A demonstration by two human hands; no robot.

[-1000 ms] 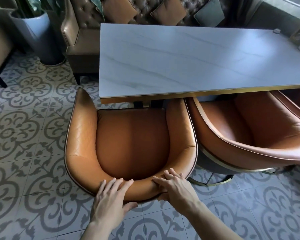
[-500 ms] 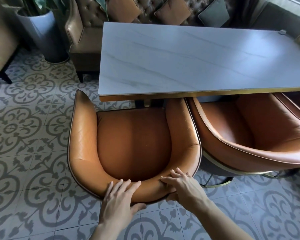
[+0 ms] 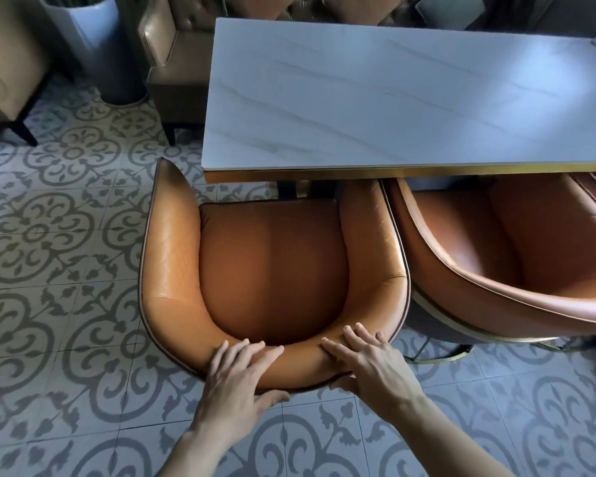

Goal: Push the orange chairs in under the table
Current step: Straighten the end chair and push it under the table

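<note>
Orange chair in hand: left chair sits directly ahead of both hands, its seat front just at the table edge, its left armrest tip out beside the table's left end
Push axis: straight forward, back-to-front line of the chair, square to the table's near edge
Left hand: flat on the backrest top, fingers spread, thumb under the rim
Right hand: likewise draped over the backrest, just beside the left, equally near
Second chair: on the right, touching or nearly so, already partly under
Risk: likely rubbing its neighbour
</note>
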